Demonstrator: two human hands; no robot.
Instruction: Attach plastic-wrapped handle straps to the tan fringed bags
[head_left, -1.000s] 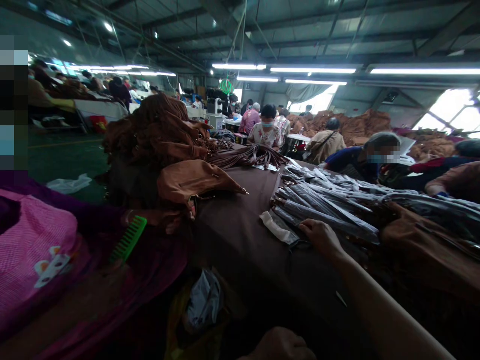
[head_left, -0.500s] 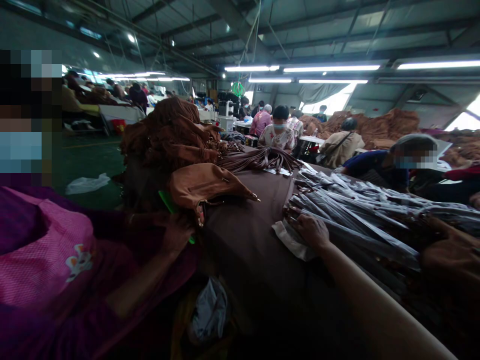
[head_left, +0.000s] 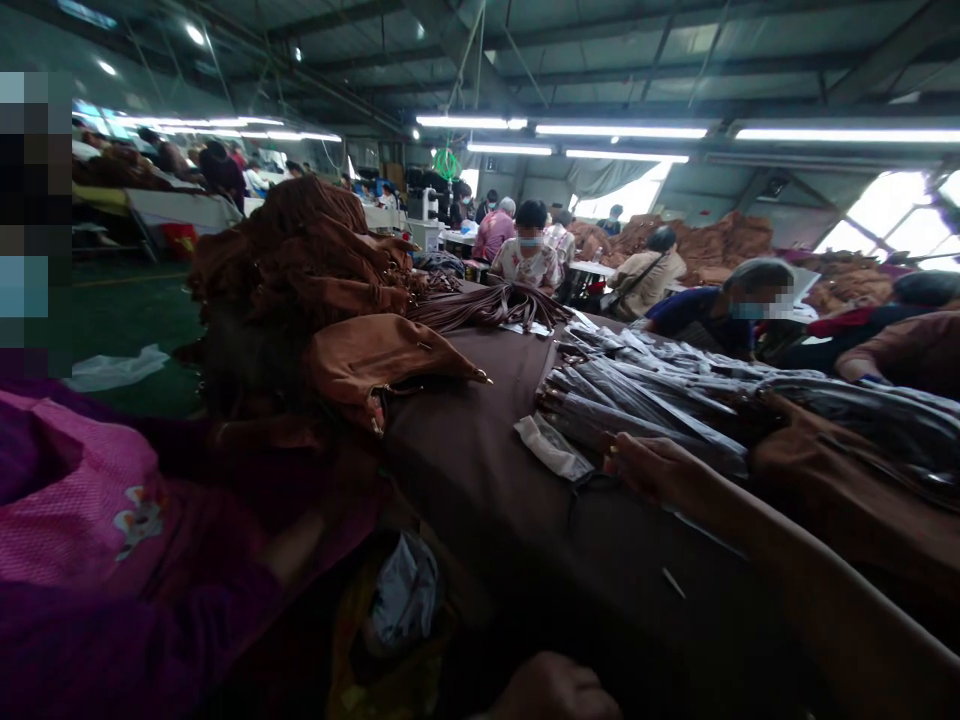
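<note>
My right hand [head_left: 649,465] is closed, its fingers pinched at the end of a strap; a small gold-coloured metal piece [head_left: 611,455] shows at the fingertips. Part of that strap is hidden by the hand and forearm. Just beyond lies a pile of straps in clear plastic [head_left: 637,385], with a small whitish packet [head_left: 553,447] at its near end. Low at the bottom edge, my left hand [head_left: 555,690] appears blurred with fingers curled; what it holds, if anything, is hidden. A brown handbag [head_left: 394,360] rests on the dark-covered table [head_left: 480,440].
A co-worker in a pink apron [head_left: 82,490] sits close on the left. Heaped brown bags [head_left: 300,250] and loose brown straps [head_left: 495,305] lie at the back. A bag with plastic [head_left: 405,590] is below the table edge. A thin pale object [head_left: 673,583] lies near my forearm.
My right hand has drawn back from the strap pile's near end toward me, now pinching a strap. My left hand has come into view at the bottom. The view has turned slightly right.
</note>
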